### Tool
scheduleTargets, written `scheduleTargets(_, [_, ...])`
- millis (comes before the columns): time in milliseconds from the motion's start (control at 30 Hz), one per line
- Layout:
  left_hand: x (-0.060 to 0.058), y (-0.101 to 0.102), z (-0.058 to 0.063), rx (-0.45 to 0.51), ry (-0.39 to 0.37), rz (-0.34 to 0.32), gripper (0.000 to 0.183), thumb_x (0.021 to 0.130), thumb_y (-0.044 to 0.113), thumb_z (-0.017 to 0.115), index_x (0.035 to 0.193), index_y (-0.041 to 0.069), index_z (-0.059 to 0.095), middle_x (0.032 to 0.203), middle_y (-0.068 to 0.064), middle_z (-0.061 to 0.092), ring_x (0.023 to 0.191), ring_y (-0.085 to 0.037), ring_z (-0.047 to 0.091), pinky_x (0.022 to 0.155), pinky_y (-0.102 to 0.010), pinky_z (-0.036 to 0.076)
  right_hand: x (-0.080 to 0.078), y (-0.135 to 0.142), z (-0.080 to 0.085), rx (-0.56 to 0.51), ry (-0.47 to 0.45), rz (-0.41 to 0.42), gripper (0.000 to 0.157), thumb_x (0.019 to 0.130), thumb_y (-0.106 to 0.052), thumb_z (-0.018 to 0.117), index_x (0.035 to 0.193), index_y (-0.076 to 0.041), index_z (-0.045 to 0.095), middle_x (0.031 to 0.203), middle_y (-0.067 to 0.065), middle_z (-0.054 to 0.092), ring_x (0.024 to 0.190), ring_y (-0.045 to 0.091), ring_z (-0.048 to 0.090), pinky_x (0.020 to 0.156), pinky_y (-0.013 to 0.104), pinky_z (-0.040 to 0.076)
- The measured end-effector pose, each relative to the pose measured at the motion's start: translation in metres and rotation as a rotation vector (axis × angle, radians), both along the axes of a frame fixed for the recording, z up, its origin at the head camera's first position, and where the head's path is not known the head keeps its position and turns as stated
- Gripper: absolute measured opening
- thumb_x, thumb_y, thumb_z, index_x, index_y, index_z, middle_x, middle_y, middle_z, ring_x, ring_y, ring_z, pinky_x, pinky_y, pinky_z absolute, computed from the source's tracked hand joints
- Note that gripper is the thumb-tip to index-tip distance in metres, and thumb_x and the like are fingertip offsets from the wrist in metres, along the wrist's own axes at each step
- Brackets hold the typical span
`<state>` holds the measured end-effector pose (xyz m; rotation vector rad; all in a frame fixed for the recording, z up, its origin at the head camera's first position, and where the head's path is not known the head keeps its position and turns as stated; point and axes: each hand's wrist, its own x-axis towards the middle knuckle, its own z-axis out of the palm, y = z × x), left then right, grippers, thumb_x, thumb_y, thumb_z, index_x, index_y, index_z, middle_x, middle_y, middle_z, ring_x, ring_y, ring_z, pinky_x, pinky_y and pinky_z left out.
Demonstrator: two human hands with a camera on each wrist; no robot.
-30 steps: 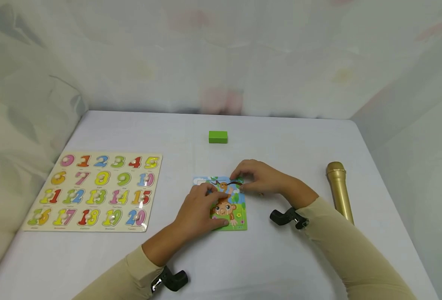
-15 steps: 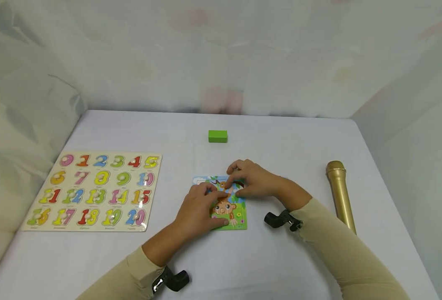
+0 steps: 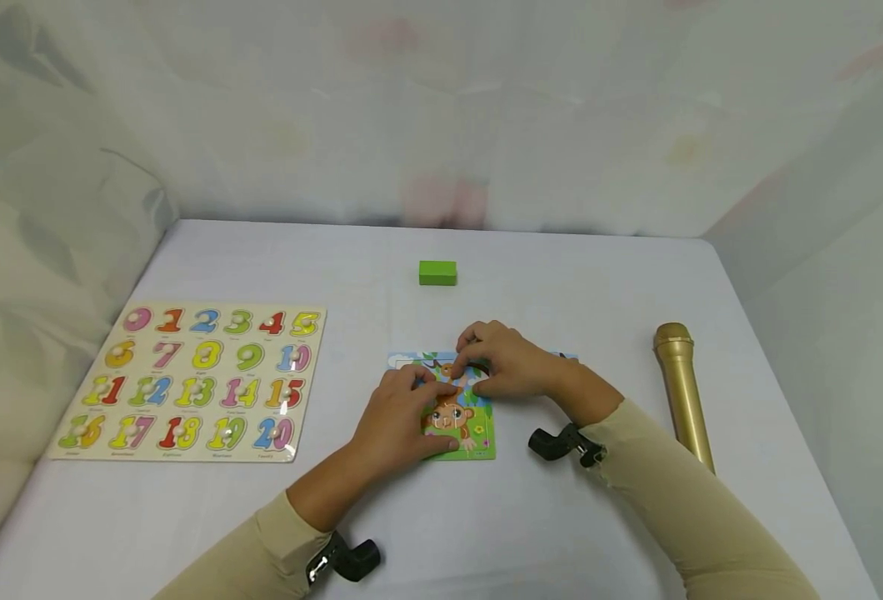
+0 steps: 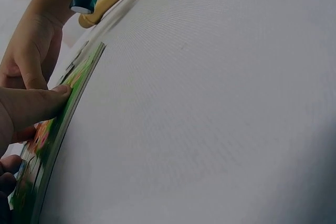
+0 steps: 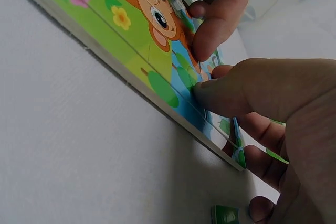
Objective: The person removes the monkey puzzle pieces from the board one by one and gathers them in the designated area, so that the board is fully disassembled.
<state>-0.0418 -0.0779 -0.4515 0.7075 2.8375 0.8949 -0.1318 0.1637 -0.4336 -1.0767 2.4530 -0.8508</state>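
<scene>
A monkey jigsaw puzzle (image 3: 479, 433) in a thin square board lies in the middle of the table. My left hand (image 3: 392, 421) rests over its left side, thumb (image 4: 47, 100) flat on the picture near the front edge. In the right wrist view its bent index finger (image 5: 212, 38) presses on the picture beside the monkey. My right hand (image 3: 509, 362) is over the puzzle's upper right part. Its thumb (image 5: 226, 95) and index finger pinch a blue-and-green puzzle piece (image 5: 184, 80) at the surface; the hand hides part of it.
A number peg board (image 3: 190, 383) with coloured numerals lies on the left. A green block (image 3: 437, 273) stands behind the puzzle. A gold tube (image 3: 683, 392) lies at the right, partly behind the right sleeve. Another puzzle piece (image 3: 567, 356) shows behind the right wrist.
My right hand has moved left from the puzzle's right edge onto its upper right part, uncovering the loose piece behind the wrist. The left hand has stayed in place.
</scene>
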Motion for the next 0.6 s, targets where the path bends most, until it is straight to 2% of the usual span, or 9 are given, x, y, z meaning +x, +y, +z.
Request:
scheduleTargets(133, [0.0, 0.0004, 0.0002, -0.002, -0.003, 0.003, 0.067, 0.073, 0.042, 0.1, 0.131, 0.02, 0.076, 0.124, -0.006, 0.057, 0.112, -0.031, 0.05, 0.093, -0.047, 0.047, 0.0001, 0.0, -0.0017, -0.014, 0.005, 0.007, 0.026, 0.084, -0.005, 0.082, 0.102, -0.024, 0.081, 0.126, -0.001, 0.06, 0.115, 0.024, 0.049, 0.096, 0.045, 0.039])
scheduleTargets(333, [0.0002, 0.0002, -0.0001, 0.001, 0.012, 0.003, 0.067, 0.072, 0.042, 0.101, 0.131, 0.021, 0.076, 0.123, -0.007, 0.057, 0.111, -0.031, 0.05, 0.092, -0.046, 0.047, 0.0006, 0.0009, -0.0011, -0.005, 0.017, 0.018, 0.033, 0.084, -0.005, 0.081, 0.111, -0.024, 0.079, 0.126, -0.003, 0.061, 0.116, 0.023, 0.05, 0.096, 0.044, 0.039])
scheduleTargets(600, [0.0006, 0.0006, 0.0005, 0.01, 0.019, 0.001, 0.067, 0.072, 0.041, 0.101, 0.13, 0.021, 0.077, 0.122, -0.007, 0.057, 0.11, -0.031, 0.051, 0.092, -0.046, 0.047, -0.0003, 0.0002, -0.0008, 0.01, 0.023, 0.019, 0.031, 0.085, -0.006, 0.082, 0.109, -0.025, 0.08, 0.124, -0.005, 0.06, 0.115, 0.022, 0.049, 0.094, 0.043, 0.039])
